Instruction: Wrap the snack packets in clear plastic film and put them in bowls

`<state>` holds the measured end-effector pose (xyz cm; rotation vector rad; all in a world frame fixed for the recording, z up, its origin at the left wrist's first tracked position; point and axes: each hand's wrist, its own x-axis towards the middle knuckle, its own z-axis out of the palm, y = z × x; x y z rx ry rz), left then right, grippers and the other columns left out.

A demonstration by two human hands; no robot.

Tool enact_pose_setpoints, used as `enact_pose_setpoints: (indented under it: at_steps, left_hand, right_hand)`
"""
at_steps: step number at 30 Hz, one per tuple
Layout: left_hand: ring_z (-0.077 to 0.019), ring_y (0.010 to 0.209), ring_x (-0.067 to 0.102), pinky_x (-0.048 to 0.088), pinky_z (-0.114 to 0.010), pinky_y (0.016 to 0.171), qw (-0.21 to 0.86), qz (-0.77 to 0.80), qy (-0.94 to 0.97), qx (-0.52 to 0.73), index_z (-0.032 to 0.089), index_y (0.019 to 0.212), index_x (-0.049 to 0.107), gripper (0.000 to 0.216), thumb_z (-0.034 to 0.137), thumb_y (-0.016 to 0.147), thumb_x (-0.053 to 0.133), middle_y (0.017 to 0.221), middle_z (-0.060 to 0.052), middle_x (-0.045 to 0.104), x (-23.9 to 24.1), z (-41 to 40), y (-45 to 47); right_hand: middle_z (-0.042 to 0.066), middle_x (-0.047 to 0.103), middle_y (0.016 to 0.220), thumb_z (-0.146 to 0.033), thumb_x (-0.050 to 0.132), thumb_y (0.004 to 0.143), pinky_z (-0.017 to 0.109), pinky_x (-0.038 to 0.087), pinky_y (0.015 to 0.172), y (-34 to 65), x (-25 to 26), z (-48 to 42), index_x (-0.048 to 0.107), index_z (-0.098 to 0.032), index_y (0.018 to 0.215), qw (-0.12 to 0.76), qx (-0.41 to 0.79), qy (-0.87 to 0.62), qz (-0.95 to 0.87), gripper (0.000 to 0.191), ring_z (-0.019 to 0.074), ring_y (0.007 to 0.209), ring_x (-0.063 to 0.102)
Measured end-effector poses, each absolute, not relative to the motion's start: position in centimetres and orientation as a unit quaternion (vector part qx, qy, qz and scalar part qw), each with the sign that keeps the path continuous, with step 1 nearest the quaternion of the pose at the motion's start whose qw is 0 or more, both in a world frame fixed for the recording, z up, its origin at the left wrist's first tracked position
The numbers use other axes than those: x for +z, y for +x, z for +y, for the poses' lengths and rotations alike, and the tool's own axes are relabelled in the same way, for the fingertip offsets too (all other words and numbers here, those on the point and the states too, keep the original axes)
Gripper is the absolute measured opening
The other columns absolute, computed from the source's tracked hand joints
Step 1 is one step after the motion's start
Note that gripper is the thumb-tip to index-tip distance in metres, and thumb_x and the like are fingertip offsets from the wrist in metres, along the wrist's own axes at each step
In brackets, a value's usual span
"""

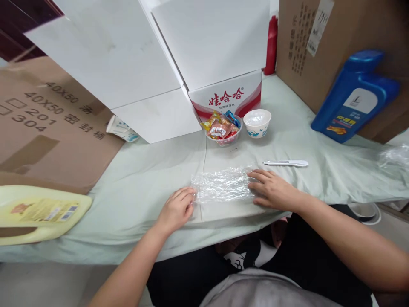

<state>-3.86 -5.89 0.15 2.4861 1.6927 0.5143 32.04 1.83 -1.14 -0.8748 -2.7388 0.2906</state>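
A crinkled sheet of clear plastic film [225,185] lies flattened on the pale green cloth in front of me. At its left edge, my left hand [177,209] has its fingers curled and closed on the film's end. My right hand [275,189] rests on the right end with fingers stretched out and slightly spread, palm down. Just beyond the right fingertips lies a white utility knife [286,163]. Behind the film stand a clear bowl of wrapped snacks [223,129] and a white paper cup [257,123] with a blue pattern.
White boxes [169,115] stand at the back. Cardboard boxes rise on the left [57,123] and right [319,72]. A yellow jug [41,213] lies at the left edge; a blue bottle [354,98] leans at right. More clear film [394,157] lies at far right.
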Motion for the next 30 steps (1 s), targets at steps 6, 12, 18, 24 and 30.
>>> enact_pose_setpoints:
  at_steps: [6,12,18,24,30]
  left_hand:
    - [-0.0244,0.107,0.063,0.052,-0.04,0.092,0.174,0.592,0.754,0.225,0.024,0.074,0.054,0.005,0.023,0.076,0.051,0.102,-0.007,0.069,1.0,-5.9,-4.7]
    - [-0.0203,0.087,0.069,0.051,-0.035,0.086,0.312,0.678,0.601,0.285,0.023,0.081,0.052,0.018,0.04,0.081,0.054,0.082,-0.003,0.072,0.1,-3.9,-5.2]
    - [-0.0163,0.064,0.064,0.048,-0.028,0.07,0.254,0.722,0.559,0.318,0.023,0.082,0.05,0.017,0.04,0.081,0.053,0.064,0.003,0.064,-1.3,-1.8,-4.1]
    - [-0.017,0.067,0.061,0.042,-0.027,0.064,0.087,0.764,0.611,0.185,0.024,0.088,0.055,0.007,0.028,0.084,0.052,0.072,0.002,0.063,-1.6,-1.7,-3.0]
    - [-0.0231,0.086,0.063,0.049,-0.033,0.073,-0.058,0.748,0.645,0.144,0.018,0.105,0.059,0.023,0.017,0.084,0.051,0.096,-0.007,0.065,0.0,-2.7,-2.0]
  right_hand:
    - [0.01,0.067,0.096,-0.019,0.043,0.09,0.038,0.048,0.086,33.8,0.0,2.1,0.068,-0.019,0.088,0.174,0.17,-0.262,-0.934,0.025,0.0228,0.095,0.058]
    - [0.005,0.07,0.09,-0.03,0.042,0.094,0.031,0.047,0.073,34.0,0.1,3.1,0.066,-0.02,0.096,0.185,0.255,-0.377,-0.871,0.026,0.0196,0.082,0.064]
    - [0.007,0.073,0.095,-0.033,0.038,0.096,0.032,0.045,0.072,31.9,-0.8,3.7,0.066,-0.021,0.099,0.161,0.176,-0.54,-0.807,0.031,0.0233,0.085,0.067]
    - [0.011,0.071,0.101,-0.034,0.036,0.098,0.033,0.043,0.068,30.3,-1.7,3.5,0.063,-0.019,0.106,0.105,0.078,-0.586,-0.799,0.032,0.0254,0.086,0.066]
    - [0.014,0.064,0.107,-0.033,0.049,0.094,0.034,0.043,0.085,30.4,-1.9,3.7,0.064,-0.014,0.107,0.118,-0.023,-0.552,-0.825,0.027,0.0281,0.101,0.058]
